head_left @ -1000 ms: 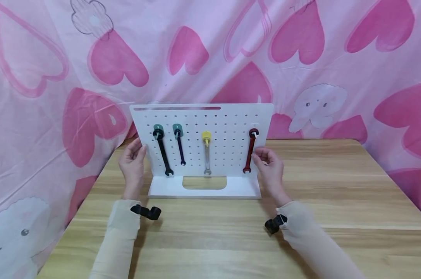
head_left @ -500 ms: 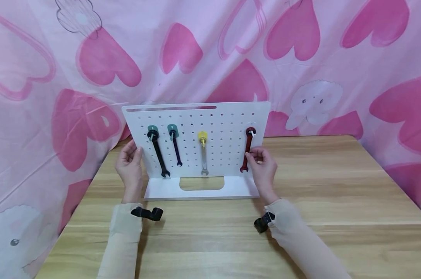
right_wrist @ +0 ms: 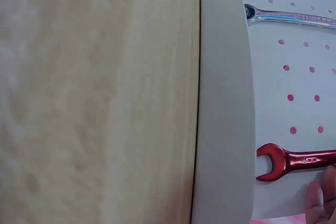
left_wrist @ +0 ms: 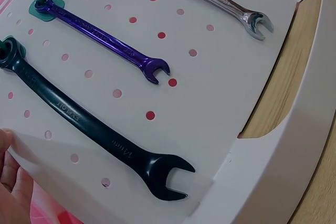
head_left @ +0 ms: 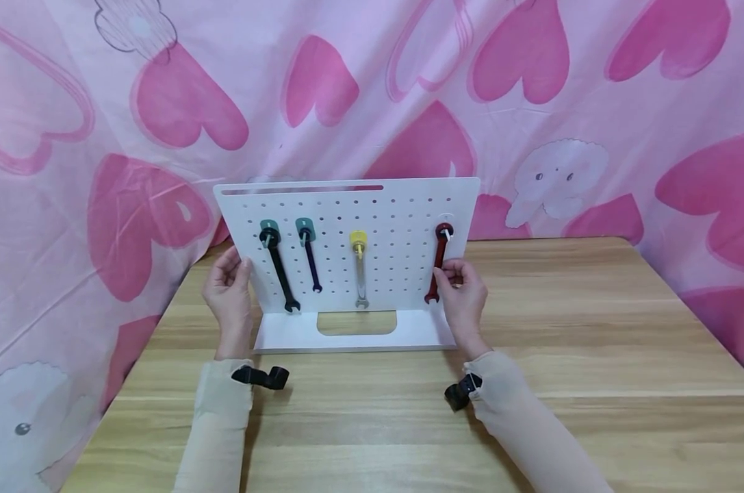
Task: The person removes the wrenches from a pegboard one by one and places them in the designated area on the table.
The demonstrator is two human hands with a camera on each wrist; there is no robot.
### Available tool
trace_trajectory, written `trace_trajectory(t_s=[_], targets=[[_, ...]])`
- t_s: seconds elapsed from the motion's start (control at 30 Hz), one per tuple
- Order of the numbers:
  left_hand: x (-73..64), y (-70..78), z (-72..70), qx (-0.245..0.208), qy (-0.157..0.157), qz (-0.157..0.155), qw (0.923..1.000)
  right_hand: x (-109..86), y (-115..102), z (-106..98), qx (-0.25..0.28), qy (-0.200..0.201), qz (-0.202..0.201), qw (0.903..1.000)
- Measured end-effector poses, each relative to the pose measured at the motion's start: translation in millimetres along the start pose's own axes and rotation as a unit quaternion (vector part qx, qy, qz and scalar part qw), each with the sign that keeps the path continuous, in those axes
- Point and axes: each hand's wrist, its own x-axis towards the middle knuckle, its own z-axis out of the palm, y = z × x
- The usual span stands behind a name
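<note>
A white pegboard [head_left: 402, 274] stands upright on its flat base, with wrenches hanging from hooks. At its left edge my left hand [head_left: 228, 294] grips the board, thumb in front. My right hand [head_left: 464, 298] pinches the handle of the red wrench [head_left: 438, 263] at the right; in the right wrist view its fingertips [right_wrist: 329, 174] lie at that handle. The red wrench's upper end is still on its hook. Left of it hang a silver wrench [head_left: 361, 277] on a yellow hook, a purple wrench [left_wrist: 100, 35] and a larger black wrench [left_wrist: 84, 108] on green hooks.
The wooden table [head_left: 593, 329] extends around the stand. Behind it hangs a pink heart-patterned cloth [head_left: 322, 82]. The base has an oblong cutout, and a long slot runs along the board's top. Both wrists carry a small black camera [head_left: 261, 376].
My right hand has moved left, from the board's right edge onto the red wrench. My left hand stays at the left edge. The whole scene has shifted slightly left in view.
</note>
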Motion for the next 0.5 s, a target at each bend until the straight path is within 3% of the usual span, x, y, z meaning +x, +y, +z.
trace_trajectory(t_s=[0.3, 0.5], targets=[[1.1, -0.9, -1.8, 0.000, 0.002, -0.016, 0.9999, 0.4, -2.5, 2.4, -0.005, -0.018, 0.017, 0.9997], [1.6, -0.9, -2.0, 0.000, -0.003, -0.016, 0.9999, -0.1, -5.4, -2.2, -0.001, -0.034, 0.055, 0.9979]])
